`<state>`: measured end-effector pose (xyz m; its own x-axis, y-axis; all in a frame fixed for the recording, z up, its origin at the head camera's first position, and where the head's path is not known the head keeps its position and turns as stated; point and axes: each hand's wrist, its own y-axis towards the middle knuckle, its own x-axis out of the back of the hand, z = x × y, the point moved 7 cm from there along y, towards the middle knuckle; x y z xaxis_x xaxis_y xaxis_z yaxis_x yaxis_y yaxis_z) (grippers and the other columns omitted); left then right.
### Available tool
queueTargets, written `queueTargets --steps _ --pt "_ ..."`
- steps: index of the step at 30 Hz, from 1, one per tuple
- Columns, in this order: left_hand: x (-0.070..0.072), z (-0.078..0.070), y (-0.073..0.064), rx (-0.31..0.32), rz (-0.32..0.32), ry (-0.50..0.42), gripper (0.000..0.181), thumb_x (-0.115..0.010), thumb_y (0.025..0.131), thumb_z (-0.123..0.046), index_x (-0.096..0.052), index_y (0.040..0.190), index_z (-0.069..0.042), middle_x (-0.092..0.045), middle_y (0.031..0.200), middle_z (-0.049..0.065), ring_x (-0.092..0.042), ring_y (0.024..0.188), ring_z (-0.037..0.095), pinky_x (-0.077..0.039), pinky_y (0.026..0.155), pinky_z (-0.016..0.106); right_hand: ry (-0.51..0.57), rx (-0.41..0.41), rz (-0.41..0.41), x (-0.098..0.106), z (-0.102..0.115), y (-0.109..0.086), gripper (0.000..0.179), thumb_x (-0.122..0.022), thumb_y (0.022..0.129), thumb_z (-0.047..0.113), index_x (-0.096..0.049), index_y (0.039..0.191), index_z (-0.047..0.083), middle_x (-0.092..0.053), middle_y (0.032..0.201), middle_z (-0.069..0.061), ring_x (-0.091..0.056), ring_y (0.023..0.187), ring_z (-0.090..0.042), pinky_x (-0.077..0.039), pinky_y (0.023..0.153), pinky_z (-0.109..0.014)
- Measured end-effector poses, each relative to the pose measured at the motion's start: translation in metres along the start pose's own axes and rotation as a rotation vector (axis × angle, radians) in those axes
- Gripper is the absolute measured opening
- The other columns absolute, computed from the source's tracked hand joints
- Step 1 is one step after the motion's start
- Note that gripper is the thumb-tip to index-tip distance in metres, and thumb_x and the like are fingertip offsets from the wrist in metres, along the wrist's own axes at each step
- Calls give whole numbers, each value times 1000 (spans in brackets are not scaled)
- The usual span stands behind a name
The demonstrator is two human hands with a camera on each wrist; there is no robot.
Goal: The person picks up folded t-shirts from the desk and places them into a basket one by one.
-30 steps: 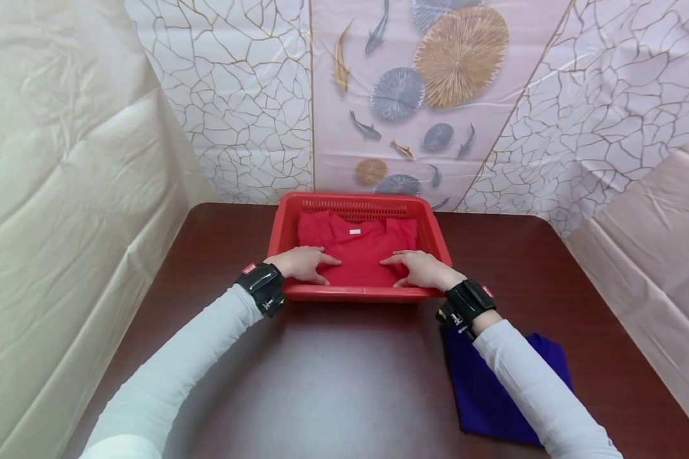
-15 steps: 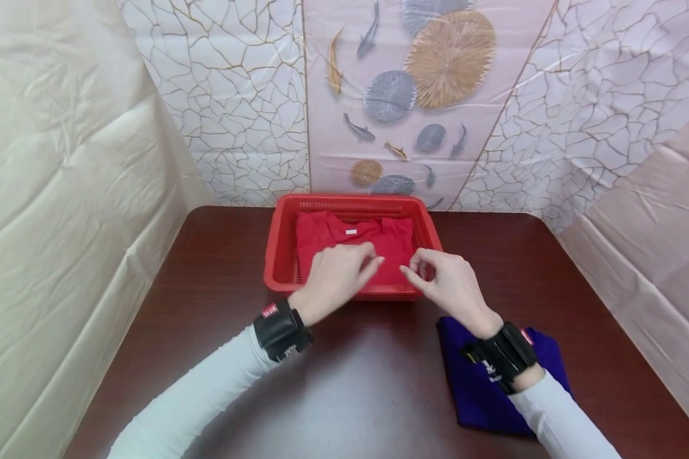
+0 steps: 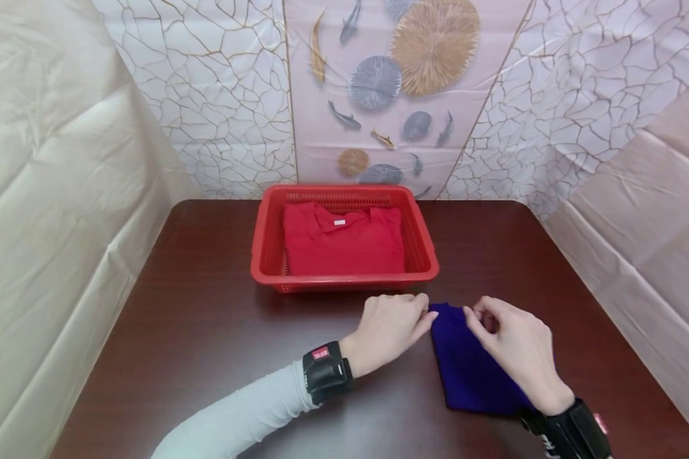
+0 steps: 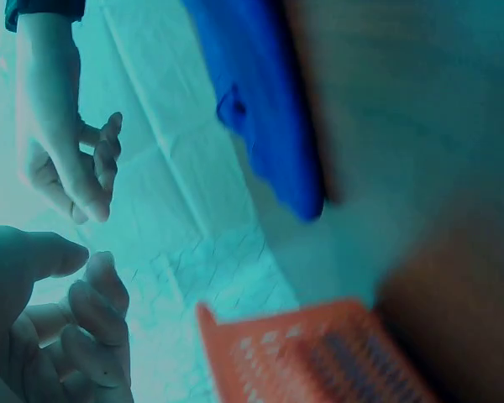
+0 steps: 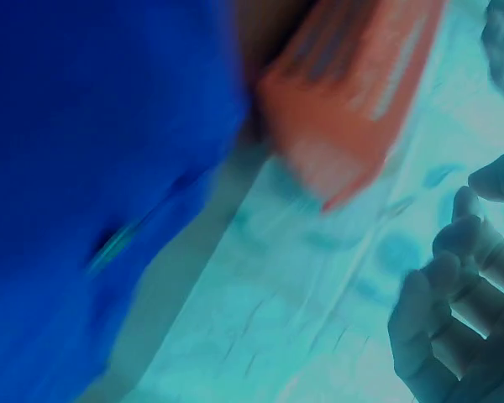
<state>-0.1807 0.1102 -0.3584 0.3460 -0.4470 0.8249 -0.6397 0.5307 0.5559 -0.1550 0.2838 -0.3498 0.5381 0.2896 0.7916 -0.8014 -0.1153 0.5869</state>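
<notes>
A folded dark blue garment (image 3: 473,376) lies on the right part of the table. My left hand (image 3: 387,328) hovers by its far left corner, fingers loosely bent. Over its far edge is my right hand (image 3: 519,341), thumb near the bent fingertips. The wrist views show both hands raised apart from the cloth, holding nothing. In the right wrist view, the garment's neckline carries a small label (image 5: 113,245). A folded red shirt (image 3: 350,252), with a white neck label, lies flat inside the red plastic basket (image 3: 344,280).
The basket stands at the back of the dark brown table (image 3: 207,306), near the patterned backdrop (image 3: 229,95). Cream cloth (image 3: 51,255) hangs along the left side, and pinkish cloth (image 3: 637,217) along the right.
Both hands have left the red shirt in the basket and travelled right and nearer to me, to the blue garment. The head view has shifted slightly right.
</notes>
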Motion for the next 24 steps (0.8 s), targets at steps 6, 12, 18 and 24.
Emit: queueTargets --steps 6,12,18,24 --pt "-39 -8 -3 15 109 20 26 -52 90 -39 -51 72 -20 -51 57 -8 -45 44 13 -23 34 25 -128 -115 55 5 -60 -30 19 -68 78 35 -59 69 21 -57 63 2 -46 43 -20 -27 31 -38" --pt "-75 -8 -4 35 208 68 24 -57 87 -40 -60 76 -19 -60 61 -5 -54 49 16 -33 36 28 -204 -347 343 -5 -119 -65 53 -54 87 48 -61 101 -2 -55 93 -28 -52 65 -51 -39 42 -57" --pt "-99 -8 0 56 297 111 29 -57 85 -46 -65 76 -20 -64 63 -4 -58 54 16 -43 40 29 -201 -503 575 -19 -150 -81 78 -34 89 64 -58 112 -7 -51 101 -35 -50 75 -57 -40 49 -56" --pt "-120 -14 -1 113 503 -31 37 -54 86 -51 -61 71 -19 -60 62 -4 -56 56 15 -45 43 30 -37 -509 739 -31 -155 -83 80 -30 91 62 -51 123 -9 -64 86 -25 -61 68 -35 -45 58 -51"
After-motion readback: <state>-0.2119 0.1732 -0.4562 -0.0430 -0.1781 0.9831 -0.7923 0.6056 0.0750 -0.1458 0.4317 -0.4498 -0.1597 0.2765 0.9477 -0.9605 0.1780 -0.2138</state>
